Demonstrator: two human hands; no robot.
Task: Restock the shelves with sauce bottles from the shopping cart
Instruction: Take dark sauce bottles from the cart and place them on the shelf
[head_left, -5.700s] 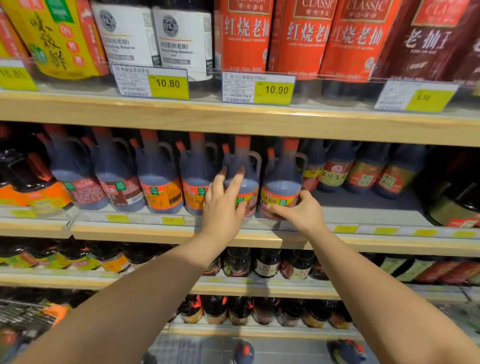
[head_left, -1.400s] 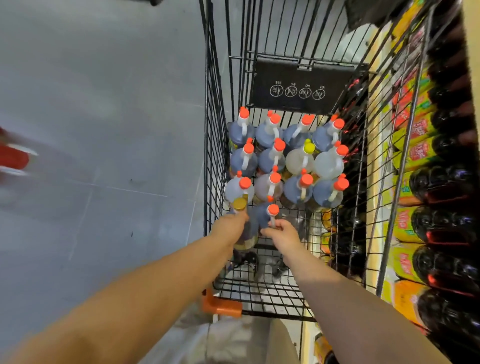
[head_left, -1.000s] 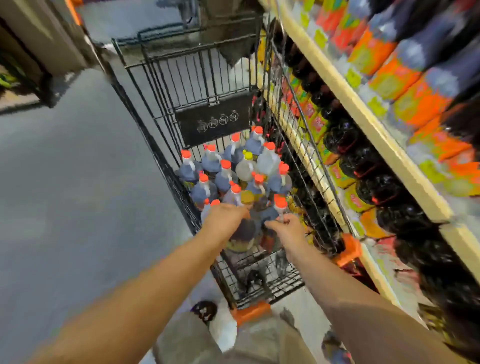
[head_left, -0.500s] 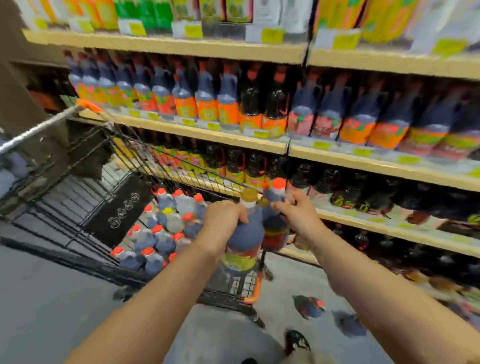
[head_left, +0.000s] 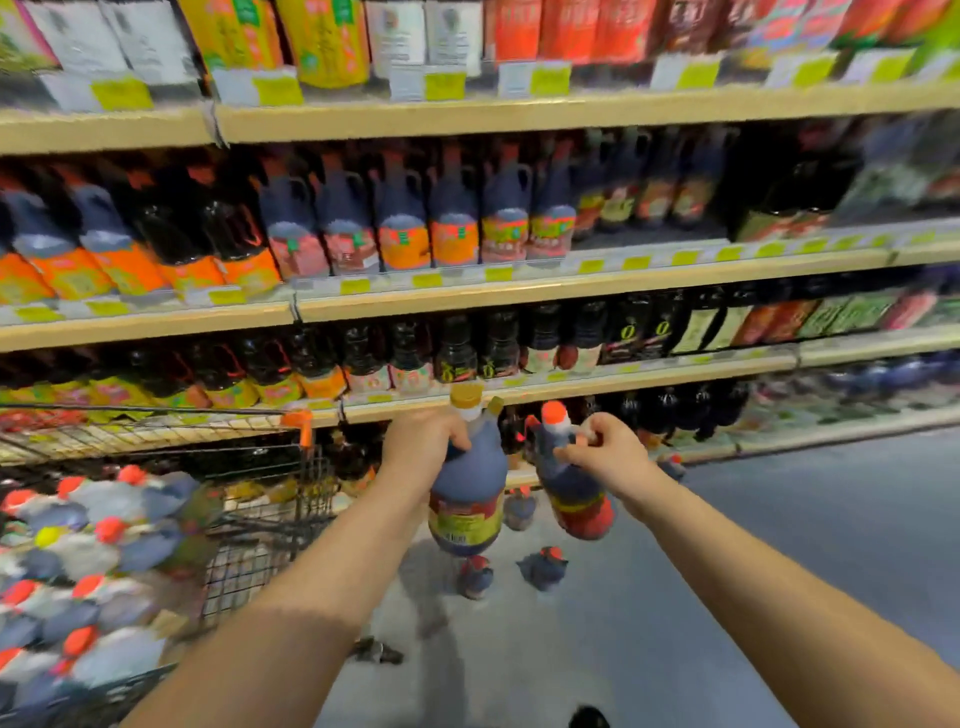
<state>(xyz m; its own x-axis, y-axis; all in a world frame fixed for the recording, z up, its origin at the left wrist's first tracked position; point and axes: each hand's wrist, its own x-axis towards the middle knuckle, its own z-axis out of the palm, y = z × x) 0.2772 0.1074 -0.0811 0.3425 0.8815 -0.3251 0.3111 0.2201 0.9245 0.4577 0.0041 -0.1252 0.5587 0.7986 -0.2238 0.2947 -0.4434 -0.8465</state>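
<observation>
**Two bottles up, shelves ahead**

Left hand (head_left: 421, 447) wraps the neck of the yellow-capped bottle (head_left: 467, 499). Right hand (head_left: 605, 449) grips the red-capped bottle (head_left: 574, 493) at its handle. Both hang mid-air right of the cart (head_left: 270, 519), near the shelves (head_left: 571, 291). The danger: heavy bottles held by the top could slip or swing together.

A gold-capped dark bottle (head_left: 467, 480) wears a yellow label, an orange-capped dark bottle (head_left: 572, 488) a red one.
</observation>
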